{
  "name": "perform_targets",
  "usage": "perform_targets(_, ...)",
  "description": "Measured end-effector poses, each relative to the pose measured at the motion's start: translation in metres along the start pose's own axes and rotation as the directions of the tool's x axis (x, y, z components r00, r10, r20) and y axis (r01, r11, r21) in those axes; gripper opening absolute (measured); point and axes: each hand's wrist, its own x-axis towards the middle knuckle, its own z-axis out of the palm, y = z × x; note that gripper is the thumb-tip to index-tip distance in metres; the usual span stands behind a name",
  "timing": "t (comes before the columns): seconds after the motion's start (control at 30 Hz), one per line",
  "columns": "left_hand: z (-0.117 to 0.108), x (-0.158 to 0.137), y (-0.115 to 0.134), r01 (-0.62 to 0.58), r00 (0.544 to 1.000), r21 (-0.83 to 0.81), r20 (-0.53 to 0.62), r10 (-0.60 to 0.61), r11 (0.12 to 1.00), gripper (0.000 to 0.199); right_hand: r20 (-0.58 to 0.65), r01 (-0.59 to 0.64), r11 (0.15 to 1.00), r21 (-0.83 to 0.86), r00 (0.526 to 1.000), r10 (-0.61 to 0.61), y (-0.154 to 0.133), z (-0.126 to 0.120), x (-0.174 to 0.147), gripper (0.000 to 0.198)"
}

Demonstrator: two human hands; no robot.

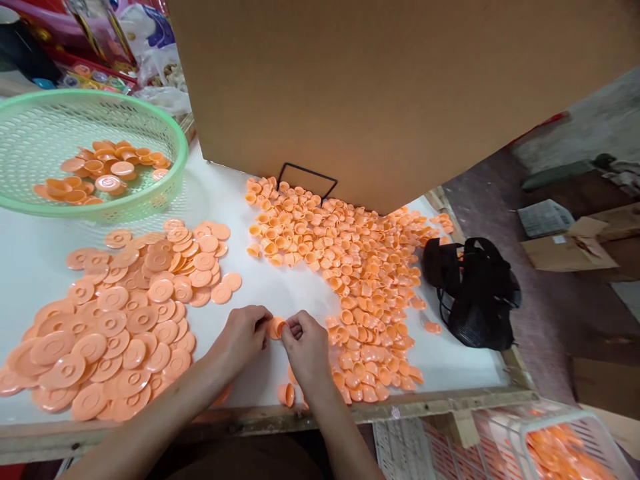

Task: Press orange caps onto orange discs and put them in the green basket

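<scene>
A small orange toy cup is held over the white tabletop between my two hands. From its left side my left hand grips it with curled fingers. My right hand pinches its right side between thumb and forefinger. A heap of flat orange toy saucers spreads out left of my hands. Many more small cups lie loose in a wide pile to the right and beyond. One stray cup stands near the table's front edge, beside my right forearm.
A green mesh basket with orange pieces stands at the back left. A large cardboard box rises behind the cups, near a black wire frame. A black bag sits at the right edge. Below is a crate of orange pieces.
</scene>
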Motion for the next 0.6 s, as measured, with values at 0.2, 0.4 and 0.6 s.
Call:
perform_targets(0.2,-0.001,0.001,-0.006,-0.007,0.999,-0.067,0.035,0.009,0.998,0.023,-0.006,0.097,0.987,-0.125,0.995,-0.098,-0.004,0.006,-0.001,0.012)
perform_targets(0.4,-0.002,0.009,0.001,0.193,0.976,-0.255,0.149,-0.159,0.948,0.008,0.048,0.164,0.965,-0.206,0.986,-0.158,-0.010,0.005,0.002,0.014)
perform_targets(0.6,0.009,0.018,0.005,0.199,0.977,-0.135,0.110,-0.185,0.971,0.010,0.074,0.132,0.991,-0.034,0.989,-0.129,-0.002,0.002,0.008,0.015)
